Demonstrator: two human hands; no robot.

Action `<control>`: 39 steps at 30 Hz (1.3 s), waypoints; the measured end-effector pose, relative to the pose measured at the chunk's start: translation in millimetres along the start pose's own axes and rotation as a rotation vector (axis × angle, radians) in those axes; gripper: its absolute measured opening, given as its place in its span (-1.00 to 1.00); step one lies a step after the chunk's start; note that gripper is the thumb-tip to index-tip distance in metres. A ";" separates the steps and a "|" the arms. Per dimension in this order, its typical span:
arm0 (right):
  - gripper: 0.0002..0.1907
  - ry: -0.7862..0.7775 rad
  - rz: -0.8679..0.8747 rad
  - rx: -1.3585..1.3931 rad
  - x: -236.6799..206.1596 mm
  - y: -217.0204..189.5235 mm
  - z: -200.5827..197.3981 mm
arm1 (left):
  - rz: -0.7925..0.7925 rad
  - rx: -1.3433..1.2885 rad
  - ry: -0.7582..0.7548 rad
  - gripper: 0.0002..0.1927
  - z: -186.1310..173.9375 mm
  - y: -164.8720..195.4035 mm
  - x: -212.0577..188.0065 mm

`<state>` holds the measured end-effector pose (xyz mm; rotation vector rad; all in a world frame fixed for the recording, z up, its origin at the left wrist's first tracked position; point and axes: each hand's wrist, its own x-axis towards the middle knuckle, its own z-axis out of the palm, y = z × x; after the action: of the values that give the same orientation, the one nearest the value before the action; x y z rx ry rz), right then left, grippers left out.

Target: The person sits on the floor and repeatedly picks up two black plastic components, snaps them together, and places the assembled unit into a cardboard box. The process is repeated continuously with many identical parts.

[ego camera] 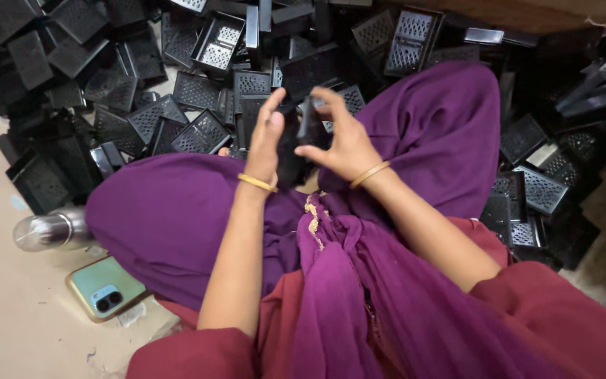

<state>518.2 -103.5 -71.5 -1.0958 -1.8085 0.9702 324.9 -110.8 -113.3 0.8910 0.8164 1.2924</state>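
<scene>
Around the hands, on all sides but the near one, sits a huge heap of black perforated plastic trays (198,91), piled every which way on the floor, some face up w/ the mesh showing, some flipped. Just below the grip, purple fabric (177,217) covers both knees and takes up most of the middle. Further down & left of the hands, a steel bottle (50,230) lies on its side on the beige floor (8,309), and a green phone (105,288) lies camera side up right next to the knee. Between the two hands is a small black plastic part (301,137), held up over the lap. Left hand (266,137) is mostly flat, fingers straight up, pressed against the part's left side. Right hand (341,137) is curled, thumb & fingertips pinching the part from the right/top. Can't tell the part's exact shape tbh, too dark. Gold bangle on each wrist.
</scene>
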 end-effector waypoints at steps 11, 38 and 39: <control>-0.06 -0.027 0.051 0.059 -16.3 31.2 6.6 | 0.007 0.063 -0.168 -0.39 4.9 -3.8 -6.1; -0.14 -0.130 -0.023 0.210 -9.8 -19.7 -32.7 | 0.015 -0.081 -0.254 -0.27 4.1 32.0 -11.7; -0.12 -0.146 -0.037 0.096 -8.8 -23.0 -36.2 | 0.017 -0.030 -0.274 -0.21 5.6 37.6 -12.1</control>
<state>546.2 -111.9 -39.0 -0.9506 -1.8709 1.1286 312.2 -121.2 -76.9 1.0262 0.5732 1.1625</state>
